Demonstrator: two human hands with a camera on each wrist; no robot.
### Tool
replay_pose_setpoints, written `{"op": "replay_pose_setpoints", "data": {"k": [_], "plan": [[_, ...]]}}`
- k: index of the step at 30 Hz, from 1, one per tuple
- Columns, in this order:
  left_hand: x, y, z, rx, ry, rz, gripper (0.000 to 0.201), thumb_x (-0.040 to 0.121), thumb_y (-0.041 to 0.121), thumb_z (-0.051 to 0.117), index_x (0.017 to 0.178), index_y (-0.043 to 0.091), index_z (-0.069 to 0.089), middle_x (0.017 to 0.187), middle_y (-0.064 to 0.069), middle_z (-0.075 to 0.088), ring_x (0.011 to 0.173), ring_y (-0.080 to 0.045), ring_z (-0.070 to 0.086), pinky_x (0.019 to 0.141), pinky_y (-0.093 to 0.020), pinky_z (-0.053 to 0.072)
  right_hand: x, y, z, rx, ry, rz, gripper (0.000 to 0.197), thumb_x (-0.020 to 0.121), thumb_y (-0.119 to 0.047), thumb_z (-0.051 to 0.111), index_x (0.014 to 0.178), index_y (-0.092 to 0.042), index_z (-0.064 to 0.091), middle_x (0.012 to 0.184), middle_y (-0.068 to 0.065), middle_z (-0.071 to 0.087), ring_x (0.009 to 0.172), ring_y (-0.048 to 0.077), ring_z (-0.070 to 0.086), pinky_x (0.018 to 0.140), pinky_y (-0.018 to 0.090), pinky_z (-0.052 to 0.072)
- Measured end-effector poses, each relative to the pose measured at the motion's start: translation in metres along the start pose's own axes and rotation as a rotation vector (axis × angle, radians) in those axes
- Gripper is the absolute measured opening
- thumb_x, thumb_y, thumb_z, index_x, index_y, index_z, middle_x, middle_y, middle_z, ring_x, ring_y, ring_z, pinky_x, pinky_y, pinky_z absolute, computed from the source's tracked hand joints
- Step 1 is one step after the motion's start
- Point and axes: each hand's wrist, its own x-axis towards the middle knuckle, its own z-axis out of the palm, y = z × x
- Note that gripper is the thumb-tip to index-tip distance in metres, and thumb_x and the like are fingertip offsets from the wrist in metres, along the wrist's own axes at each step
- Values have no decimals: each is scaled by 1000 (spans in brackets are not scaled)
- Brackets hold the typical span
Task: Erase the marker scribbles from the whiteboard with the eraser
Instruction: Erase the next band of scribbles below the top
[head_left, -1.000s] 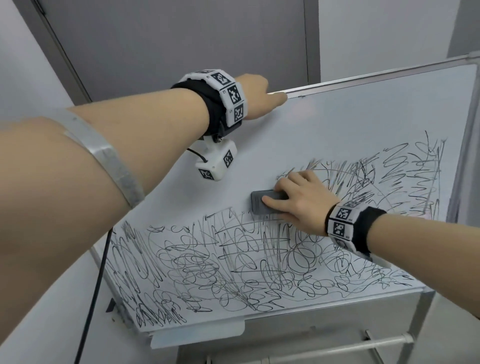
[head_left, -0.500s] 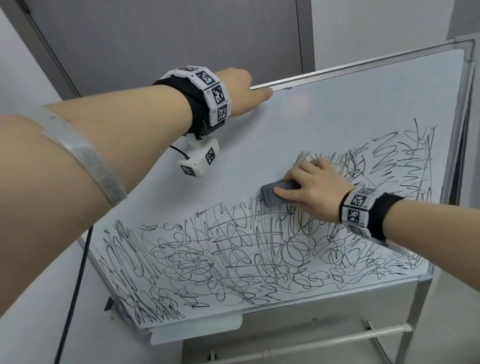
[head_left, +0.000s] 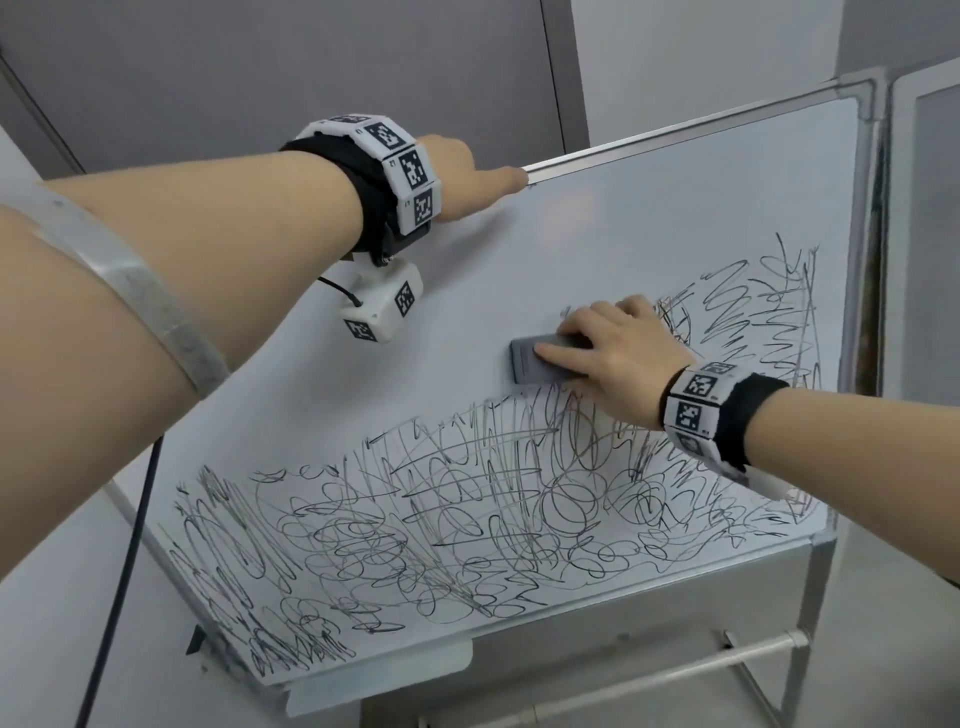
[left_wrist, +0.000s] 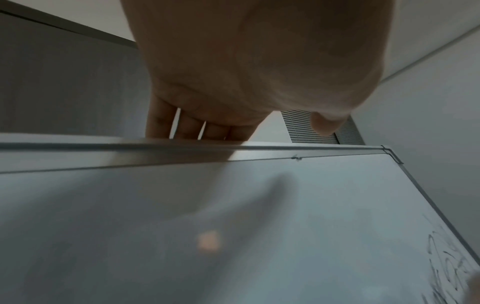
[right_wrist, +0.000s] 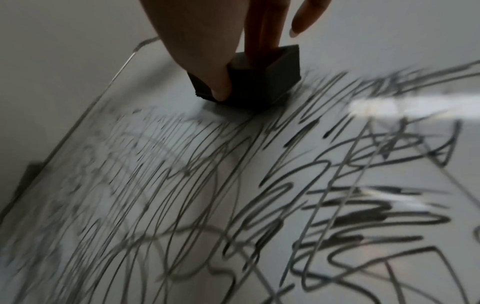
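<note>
- Eraser (head_left: 540, 358) – dark grey block, lay flat on whiteboard (head_left: 649, 228) near mid-board, at upper edge of the big scribble patch.
- Gripped by right hand (head_left: 610, 358): thumb along near long side, fingers (right_wrist: 262, 30) over the top & far side; wrist view showed thumb tip pressed into the eraser's (right_wrist: 249, 82) side.
- Scribbles (head_left: 441, 545) – black marker loops & zigzags, filled lower half of board edge to edge, plus a patch up the right side beyond the hand.
- Upper left & top of board wiped clean.
- Left hand (head_left: 462, 176) held top frame rail (head_left: 675, 130): fingers (left_wrist: 187, 125) hooked over & behind rail, tips hidden; thumb free on the front side.
- Tracker bands w/ square b/w codes on both wrists, small cam box (head_left: 384, 306) under left wrist, black cable (head_left: 124, 571) hung down.
- Board on metal stand (head_left: 810, 623); tray (head_left: 379, 675) below bottom edge; grey wall panel behind.
</note>
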Motion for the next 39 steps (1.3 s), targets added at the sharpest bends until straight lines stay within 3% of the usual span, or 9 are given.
{"op": "replay_pose_setpoints", "data": {"k": [5, 10, 17, 19, 22, 24, 29, 34, 39], "plan": [[14, 14, 6, -110, 51, 62, 75, 83, 79, 26, 77, 9, 54, 82, -7, 58, 80, -31, 58, 68, -34, 40, 2, 11, -9, 21, 110, 116, 42, 83, -21, 70, 124, -21, 64, 110, 13, 59, 94, 33, 56, 78, 44, 38], [18, 34, 1, -78, 46, 92, 71, 86, 76, 31, 70, 8, 49, 73, -8, 53, 65, -28, 51, 59, -32, 37, -39, 4, 15, 18, -54, -27, 45, 76, -11, 74, 118, -23, 66, 106, 12, 59, 89, 31, 55, 74, 41, 41], [22, 45, -7, -10, 28, 53, 70, 89, 73, 34, 62, 9, 39, 65, -8, 46, 55, -25, 43, 53, -31, 28, -24, 45, -2, 112, 178, 191, 39, 88, -16, 68, 126, -13, 65, 113, 20, 56, 94, 37, 52, 77, 48, 47], [28, 50, -6, -9, 4, 54, 73, 89, 75, 29, 72, 7, 50, 82, -11, 57, 70, -29, 54, 63, -33, 36, -37, 36, 7, 121, 139, 123, 37, 87, -12, 68, 124, -11, 66, 110, 20, 57, 92, 36, 52, 77, 46, 47], [36, 61, -3, -75, -17, 84, 79, 89, 75, 23, 109, 6, 58, 117, -11, 59, 107, -33, 56, 84, -35, 38, -49, 31, 9, 106, 6, -30, 32, 87, -9, 62, 118, -11, 67, 105, 19, 59, 85, 35, 53, 70, 46, 49], [39, 70, -2, -97, -10, 105, 74, 90, 74, 25, 102, 8, 55, 110, -10, 59, 100, -32, 56, 80, -34, 38, -43, 46, 1, 112, 29, 12, 32, 90, -16, 55, 120, -11, 67, 106, 19, 59, 86, 35, 53, 70, 45, 48], [35, 74, -3, -129, 38, 87, 65, 92, 69, 35, 64, 11, 39, 66, -5, 44, 56, -23, 41, 52, -32, 26, -38, 72, -7, 80, 162, 97, 39, 86, -8, 69, 125, -10, 65, 115, 20, 59, 92, 37, 51, 78, 48, 46], [38, 80, -3, -90, 28, 42, 65, 89, 72, 37, 64, 12, 39, 65, -4, 44, 55, -23, 41, 51, -31, 27, -71, 64, 13, 42, -61, -87, 56, 70, 1, 76, 121, -20, 67, 114, 14, 60, 93, 33, 53, 71, 44, 47], [37, 91, -3, -83, 11, 7, 65, 89, 73, 37, 67, 12, 41, 69, -4, 46, 60, -23, 44, 59, -32, 31, -48, 99, -16, 68, 68, 41, 38, 84, -7, 71, 121, -14, 68, 115, 18, 60, 92, 36, 52, 72, 46, 46]]}}
